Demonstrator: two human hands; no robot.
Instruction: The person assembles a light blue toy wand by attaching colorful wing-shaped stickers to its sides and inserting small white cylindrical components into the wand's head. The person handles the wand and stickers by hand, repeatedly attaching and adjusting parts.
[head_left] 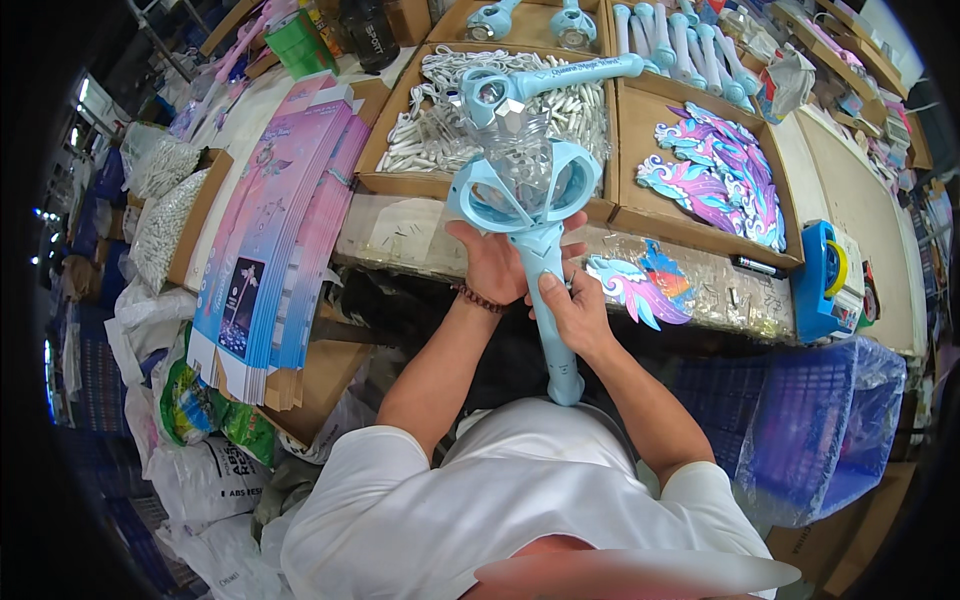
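Observation:
In front of my body is a light blue toy wand with a ring-like head and a clear plastic dome. My right hand is closed round its handle. My left hand, palm up, cradles it just below the head, with fingertips showing on the far side. A second blue wand lies across a cardboard tray of white cords. Close to my right hand, pink, purple and blue wing-shaped pieces lie at the table's front edge.
Right of the cords, a cardboard tray holds more wing pieces; blue-white handles lie behind. A blue tape dispenser stands at right, above a blue plastic crate. Stacked flat printed boxes lie at left, near bagged white parts.

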